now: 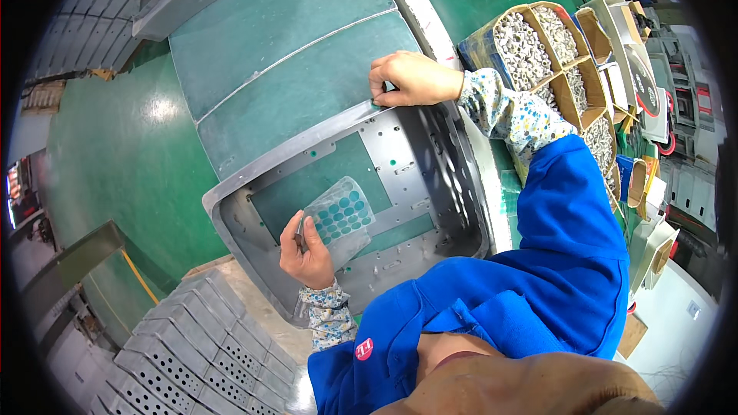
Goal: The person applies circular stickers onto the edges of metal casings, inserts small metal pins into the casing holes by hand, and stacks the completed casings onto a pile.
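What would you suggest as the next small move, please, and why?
Perhaps bring the right hand down firmly along the metal rim: its fingertips are right there, while the left hand holds the dotted sheet away from that spot.

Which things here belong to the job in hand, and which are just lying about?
In use: sheet with green circles, in the left hand; gray metal housing, right hand at its rim.
Lying about, seemingly: small pale parts in a divided box; stacked gray metal parts with holes.
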